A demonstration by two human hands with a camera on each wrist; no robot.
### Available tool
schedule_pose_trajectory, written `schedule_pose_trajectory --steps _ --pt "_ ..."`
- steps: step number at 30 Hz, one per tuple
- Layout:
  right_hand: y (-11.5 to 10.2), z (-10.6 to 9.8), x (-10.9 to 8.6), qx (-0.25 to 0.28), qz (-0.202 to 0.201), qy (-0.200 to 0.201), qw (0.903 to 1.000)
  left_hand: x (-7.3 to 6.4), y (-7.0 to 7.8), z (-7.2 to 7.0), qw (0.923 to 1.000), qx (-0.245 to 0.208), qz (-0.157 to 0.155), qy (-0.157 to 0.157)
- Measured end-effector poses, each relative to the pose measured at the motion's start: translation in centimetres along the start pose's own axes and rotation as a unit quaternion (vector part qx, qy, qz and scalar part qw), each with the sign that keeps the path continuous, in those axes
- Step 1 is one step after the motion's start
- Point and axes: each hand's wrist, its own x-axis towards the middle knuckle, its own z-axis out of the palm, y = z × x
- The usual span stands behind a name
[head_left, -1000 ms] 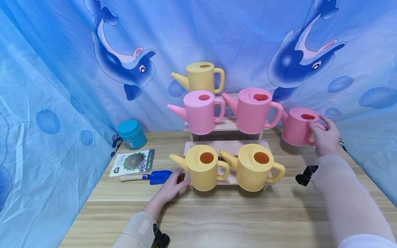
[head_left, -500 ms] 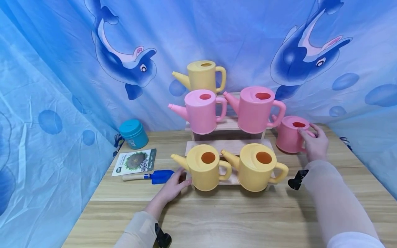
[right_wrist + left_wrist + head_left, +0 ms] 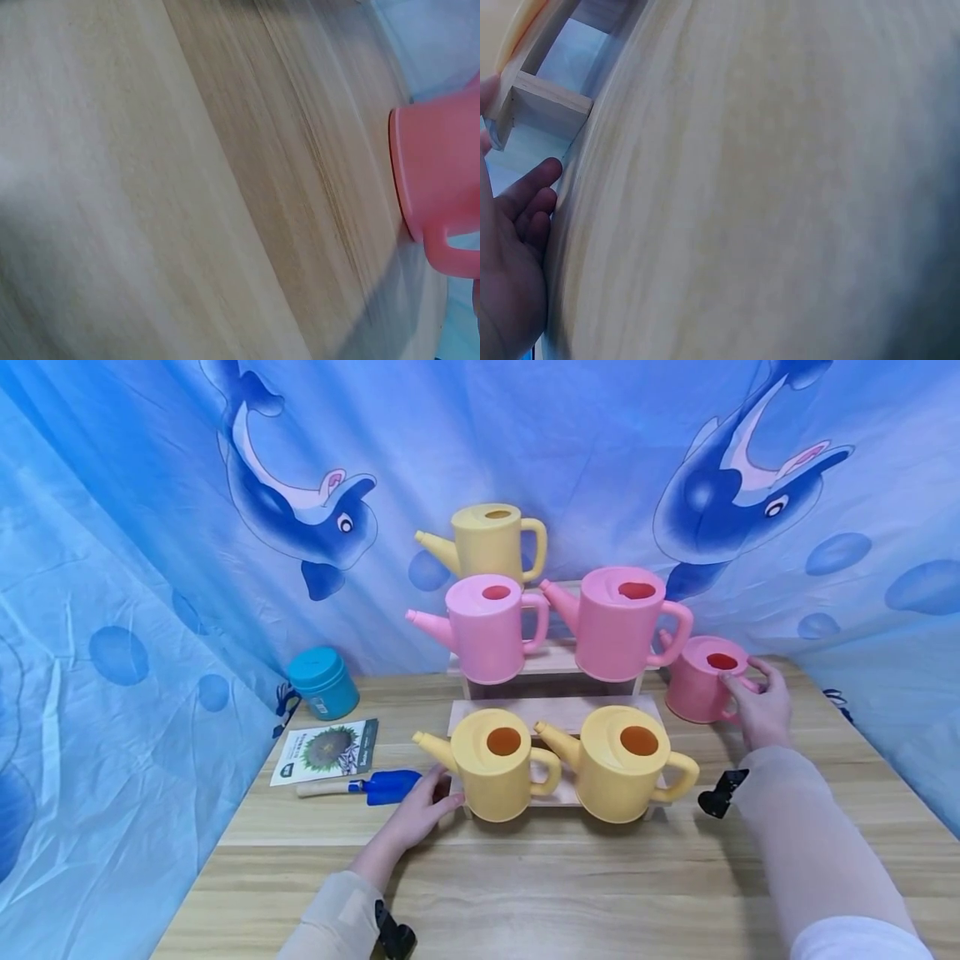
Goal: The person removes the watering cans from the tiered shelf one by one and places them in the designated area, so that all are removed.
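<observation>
My right hand [image 3: 765, 710] grips the handle of a dark pink watering can [image 3: 692, 692] at the right of the tiered wooden stand [image 3: 551, 717]. The can is upright, its base close over the table in the right wrist view, its spout behind another dark pink watering can [image 3: 617, 639]. My left hand [image 3: 416, 814] holds the left end of the stand's lowest tier, thumb at the front; in the left wrist view its other fingers [image 3: 536, 184] curl loosely below. Two yellow watering cans [image 3: 491, 785] stand on the low tier. A light pink watering can [image 3: 487, 643] shares the middle tier.
A pale yellow watering can [image 3: 487, 547] is on the top tier. Left of the stand lie a blue hand trowel [image 3: 390, 787] and a seed packet [image 3: 326, 752], with a teal lidded jar [image 3: 324, 685] behind. A blue dolphin-print curtain [image 3: 420, 435] borders the table.
My right hand has brought the dark pink watering can leftward and down toward the table beside the stand, with barely any movement in the last half second. The left hand stays put.
</observation>
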Motion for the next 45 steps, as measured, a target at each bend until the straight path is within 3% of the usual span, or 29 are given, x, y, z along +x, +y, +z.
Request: schedule_pose_trajectory --steps 5,9,16,23,34,41,45 --pt "-0.5 -0.7 0.3 -0.035 -0.033 0.016 0.9987 0.1 -0.1 0.1 1.0 -0.002 0.005 0.001" --pt "-2.5 -1.6 0.3 -0.057 -0.054 0.021 0.9967 0.1 -0.1 0.2 1.0 -0.005 0.007 0.0" --pt "-9.4 -2.3 0.7 -0.087 -0.091 -0.05 0.9908 -0.1 0.1 0.1 1.0 -0.001 -0.01 0.002" --pt "-16.4 -1.4 0.2 -0.114 -0.114 -0.125 0.979 0.0 -0.2 0.2 1.0 0.001 -0.005 0.004" --pt "-23.6 2.7 -2.0 -0.169 -0.138 -0.222 0.9503 0.1 -0.3 0.2 1.0 -0.004 -0.006 0.002" --pt "-26.2 5.8 -3.5 -0.256 -0.188 -0.25 0.9149 0.1 -0.4 0.2 1.0 -0.001 0.002 0.002" --pt "-27.6 7.8 -4.3 -0.27 -0.214 -0.27 0.8992 0.2 -0.5 0.3 0.9998 0.003 0.018 0.008"
